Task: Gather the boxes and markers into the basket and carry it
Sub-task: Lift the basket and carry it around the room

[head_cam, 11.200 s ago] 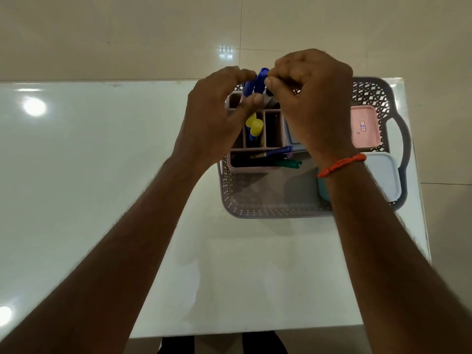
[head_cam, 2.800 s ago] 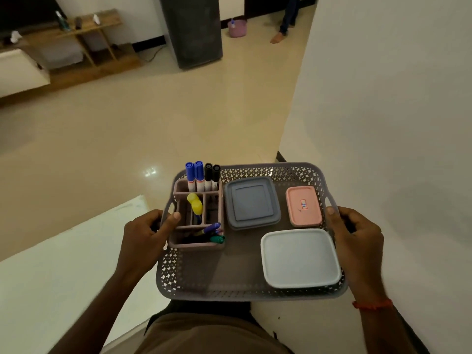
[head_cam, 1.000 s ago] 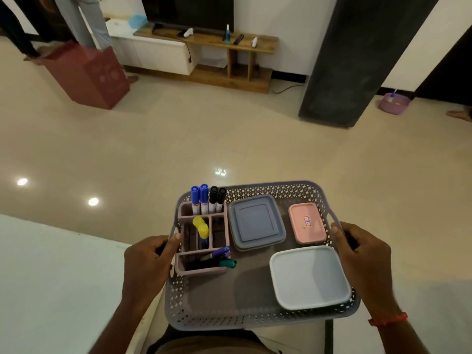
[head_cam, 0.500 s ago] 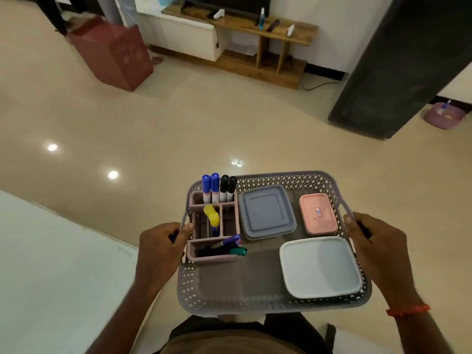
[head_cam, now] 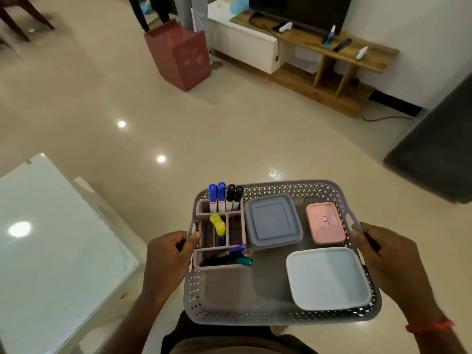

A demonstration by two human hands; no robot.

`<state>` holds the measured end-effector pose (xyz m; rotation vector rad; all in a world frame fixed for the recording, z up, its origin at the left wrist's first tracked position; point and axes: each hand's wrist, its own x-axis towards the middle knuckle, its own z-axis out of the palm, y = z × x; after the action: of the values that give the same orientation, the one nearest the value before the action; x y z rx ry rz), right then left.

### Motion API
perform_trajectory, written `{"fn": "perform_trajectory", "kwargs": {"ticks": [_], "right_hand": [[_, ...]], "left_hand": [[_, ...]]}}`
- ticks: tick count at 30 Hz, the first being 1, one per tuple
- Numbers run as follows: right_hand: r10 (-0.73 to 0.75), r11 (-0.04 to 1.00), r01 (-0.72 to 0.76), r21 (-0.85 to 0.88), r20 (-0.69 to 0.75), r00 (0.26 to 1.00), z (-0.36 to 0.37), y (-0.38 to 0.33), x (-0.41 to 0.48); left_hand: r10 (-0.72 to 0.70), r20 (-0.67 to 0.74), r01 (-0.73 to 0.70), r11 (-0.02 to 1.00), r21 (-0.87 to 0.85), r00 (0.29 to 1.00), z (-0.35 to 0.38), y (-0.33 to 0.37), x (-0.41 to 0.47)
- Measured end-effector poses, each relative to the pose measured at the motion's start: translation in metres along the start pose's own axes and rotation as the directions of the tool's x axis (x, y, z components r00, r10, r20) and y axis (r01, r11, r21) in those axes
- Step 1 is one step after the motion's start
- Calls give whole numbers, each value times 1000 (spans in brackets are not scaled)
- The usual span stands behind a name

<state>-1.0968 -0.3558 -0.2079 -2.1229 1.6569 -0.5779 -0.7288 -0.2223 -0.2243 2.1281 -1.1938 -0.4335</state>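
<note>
Glossy cream floor tiles (head_cam: 229, 129) throw back ceiling lights. At nine o'clock sits a white glass-topped bench (head_cam: 51, 251). At twelve stands a maroon box (head_cam: 181, 54); toward one o'clock a low wooden TV stand (head_cam: 327, 70) with a dark screen (head_cam: 301, 8) lines the white wall (head_cam: 421, 34). A dark pillar (head_cam: 439, 154) rises at three.

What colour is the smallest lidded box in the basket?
Pink, with a small red and white sticker on its lid. The smallest box shows in the head camera view.
</note>
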Motion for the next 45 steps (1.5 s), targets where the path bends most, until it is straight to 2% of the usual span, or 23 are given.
{"fn": "perform_trajectory", "kwargs": {"ticks": [4,12,17,20,24,28,33,41,45], "right_hand": [[-43,997,41,59,39,998,-5,9,52],[-91,980,84,181,30,995,17,8,154],[10,975,-12,221,9,1000,27,-5,217],[59,970,-67,232,43,997,27,-13,251],[130,950,-144,278,69,989,35,-25,305],[165,925,-190,329,103,981,44,-35,346],[180,861,-249,443,192,965,52,-53,403],[68,847,-242,474,355,933,89,-58,528],[-16,850,-205,485,413,910,99,-61,588]], "left_hand": [[-45,-44,46,999,23,998,10,18,14],[-127,-113,130,991,19,985,38,26,63],[-148,-146,133,985,-110,978,57,33,116],[-211,-162,177,963,-204,964,63,39,150],[-266,-127,220,931,-292,956,64,44,201],[-269,-101,234,934,-270,958,65,45,243],[-304,-136,269,937,-224,943,73,43,286],[-430,-203,383,893,-237,879,102,61,350],[-512,-238,446,850,-280,825,112,82,375]]}}
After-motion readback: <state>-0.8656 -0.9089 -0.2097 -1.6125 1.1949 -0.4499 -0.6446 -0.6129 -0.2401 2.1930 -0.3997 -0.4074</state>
